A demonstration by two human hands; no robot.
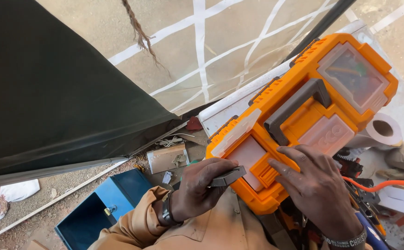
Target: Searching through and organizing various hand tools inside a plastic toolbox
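Observation:
An orange plastic toolbox (303, 111) with a grey carry handle (299, 104) and clear lid compartments lies tilted in front of me. My left hand (197, 187) grips the grey front latch (229, 176) at the box's near edge. My right hand (310, 183) rests flat with spread fingers on the lid, just right of the latch. A dark watch is on my left wrist and a printed band on my right.
An open blue metal box (104, 213) sits on the ground at lower left. A white paper roll (382, 129), an orange cable (387, 184) and loose tools lie at right. A dark tarp (49, 83) hangs at left, a white surface (229, 109) under the toolbox.

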